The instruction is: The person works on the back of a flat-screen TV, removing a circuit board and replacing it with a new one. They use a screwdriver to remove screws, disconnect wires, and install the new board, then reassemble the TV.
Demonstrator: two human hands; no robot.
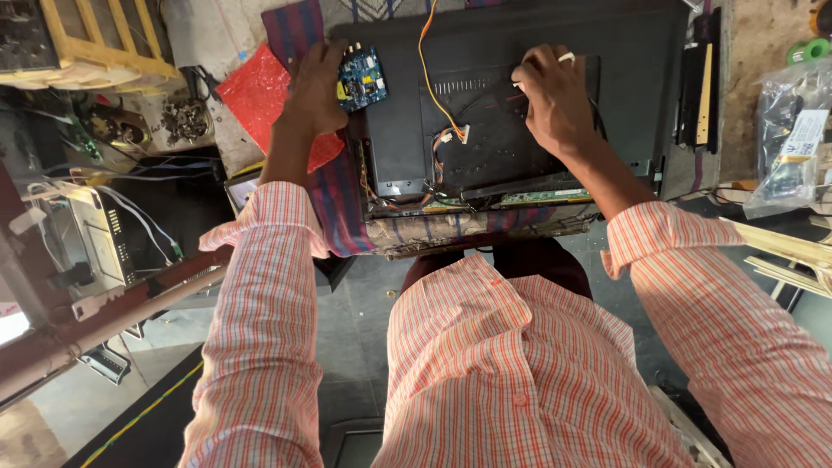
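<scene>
The left hand (pixel 314 87) gripped a blue circuit board (pixel 361 78) at the black television back's (pixel 485 113) left edge; the right hand (pixel 555 100), fingers curled, pinched a white connector (pixel 565 58) over its middle.

Bright daylight; sharp; edges bowed

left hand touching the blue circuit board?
Touching. Head view: the left hand grips the blue circuit board, fingers wrapped over its left edge.

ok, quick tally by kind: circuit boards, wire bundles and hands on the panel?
Blue circuit board, held by left hand: 1
Green strip board at panel's near edge: 1
Orange wire bundle: 1
Hands on the black panel, counting right hand: 2
Total: 5
</scene>
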